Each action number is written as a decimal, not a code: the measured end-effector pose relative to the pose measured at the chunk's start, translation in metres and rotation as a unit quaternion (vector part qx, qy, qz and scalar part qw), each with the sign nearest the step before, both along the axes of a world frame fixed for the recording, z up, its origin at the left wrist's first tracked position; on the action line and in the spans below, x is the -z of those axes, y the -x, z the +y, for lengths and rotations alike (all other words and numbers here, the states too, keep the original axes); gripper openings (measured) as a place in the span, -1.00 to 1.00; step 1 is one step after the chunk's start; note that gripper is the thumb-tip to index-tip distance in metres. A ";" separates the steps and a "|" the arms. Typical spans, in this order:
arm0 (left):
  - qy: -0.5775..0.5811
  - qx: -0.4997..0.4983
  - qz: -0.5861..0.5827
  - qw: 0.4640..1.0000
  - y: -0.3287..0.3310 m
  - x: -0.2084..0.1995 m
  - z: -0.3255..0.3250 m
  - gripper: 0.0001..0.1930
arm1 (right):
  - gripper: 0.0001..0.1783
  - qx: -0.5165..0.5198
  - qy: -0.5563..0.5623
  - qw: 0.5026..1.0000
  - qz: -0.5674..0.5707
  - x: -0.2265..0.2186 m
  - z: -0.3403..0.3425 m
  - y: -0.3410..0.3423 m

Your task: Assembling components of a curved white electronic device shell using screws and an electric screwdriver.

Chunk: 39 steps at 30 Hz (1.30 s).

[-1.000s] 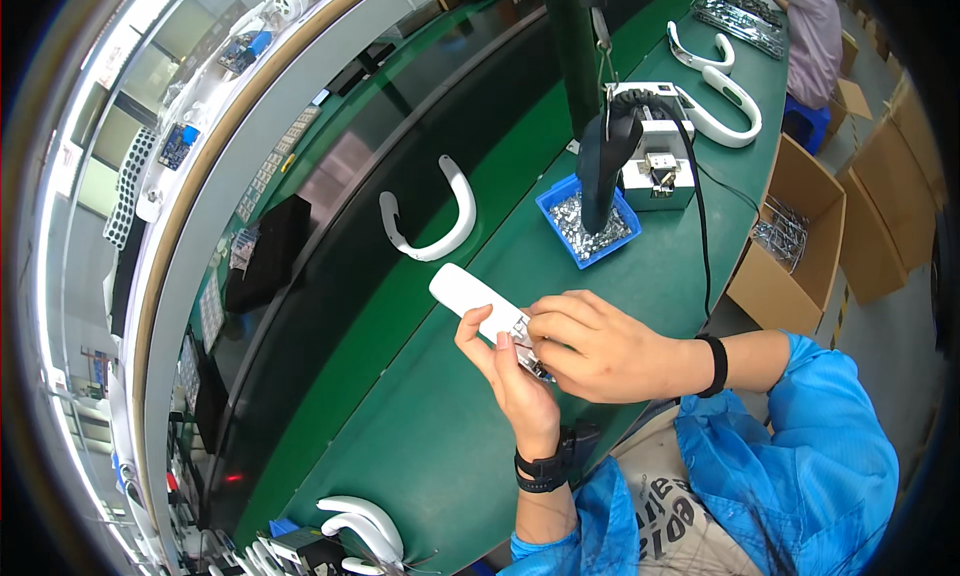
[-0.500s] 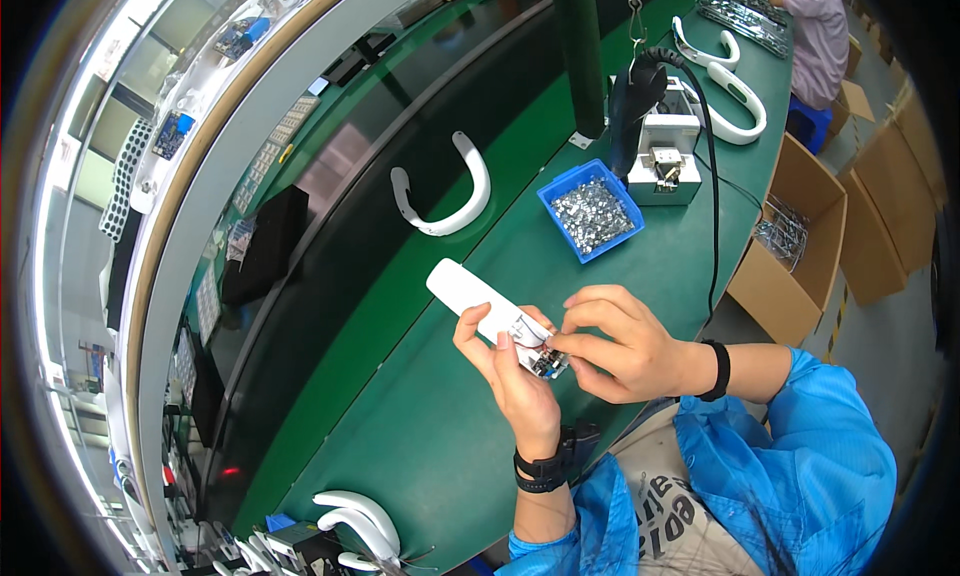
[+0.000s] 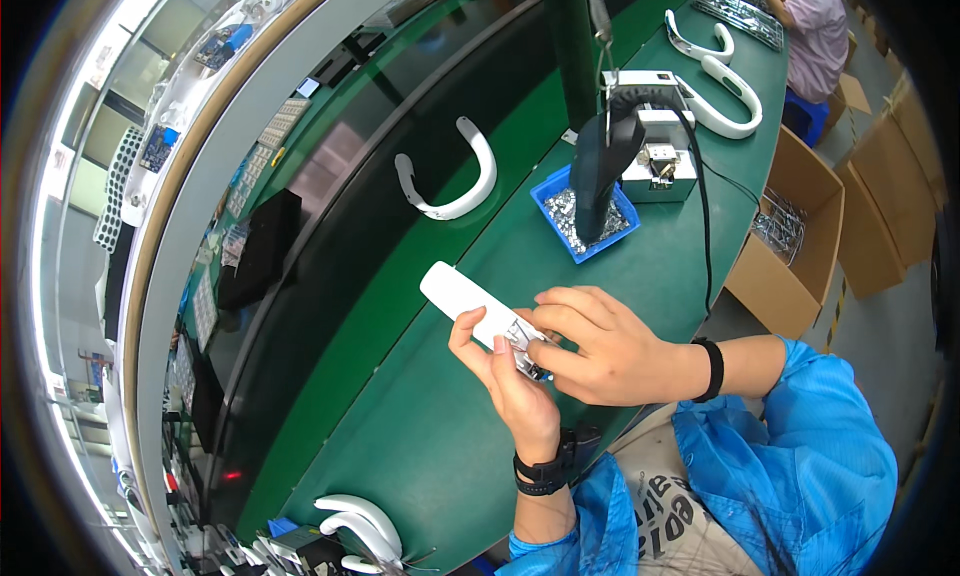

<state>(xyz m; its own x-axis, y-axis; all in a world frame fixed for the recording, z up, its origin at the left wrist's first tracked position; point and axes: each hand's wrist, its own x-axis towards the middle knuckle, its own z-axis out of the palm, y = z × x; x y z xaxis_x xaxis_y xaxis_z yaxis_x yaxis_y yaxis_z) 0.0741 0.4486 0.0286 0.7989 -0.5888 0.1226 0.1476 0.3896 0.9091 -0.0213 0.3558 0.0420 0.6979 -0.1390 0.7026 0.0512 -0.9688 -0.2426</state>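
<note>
A long white plastic housing [image 3: 468, 300] lies across my left hand [image 3: 508, 381], which grips it between thumb and fingers above the bench. The housing's lower end is open and shows thin wires and small parts. My right hand [image 3: 610, 351] is at that open end, thumb and fingers drawn together over the wires. The fingers cover most of the inside, so what they pinch is hidden. In front hangs a black electric screwdriver [image 3: 598, 176] on a hook, over a blue bin [image 3: 626, 224] of small metal parts.
A U-shaped white band [image 3: 485, 181] lies beyond my hands, and two more white bands [image 3: 745, 121] lie at the far right. A small metal fixture [image 3: 665, 181] stands behind the bin. White curved pieces [image 3: 365, 521] lie near left. A cardboard box [image 3: 790, 276] stands beside the bench.
My right hand has shifted slightly left and now covers more of the housing's open end. The hanging screwdriver has swung left and nearer, over the blue bin. My left hand still grips the housing.
</note>
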 end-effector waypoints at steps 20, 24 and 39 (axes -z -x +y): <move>-0.003 -0.019 0.063 0.998 -0.021 -0.008 0.028 -0.54 | -0.65 -0.069 -0.041 0.997 0.011 0.001 0.011 0.005; -0.007 -0.013 0.058 0.998 -0.019 -0.021 0.036 -0.39 | -0.53 -0.065 -0.111 0.990 -0.055 0.018 0.005 0.026; -0.043 -0.059 -0.308 0.948 -0.039 -0.030 0.052 -0.23 | -0.81 0.033 -0.547 0.835 0.038 0.109 -0.012 0.019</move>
<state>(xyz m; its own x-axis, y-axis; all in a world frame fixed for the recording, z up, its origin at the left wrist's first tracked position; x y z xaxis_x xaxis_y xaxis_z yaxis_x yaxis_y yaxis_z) 0.1134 0.5002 0.0582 0.6522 -0.5281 0.5438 -0.4628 0.2907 0.8374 -0.0400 0.3436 -0.0666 0.7002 -0.7092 0.0824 -0.0506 -0.1645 -0.9851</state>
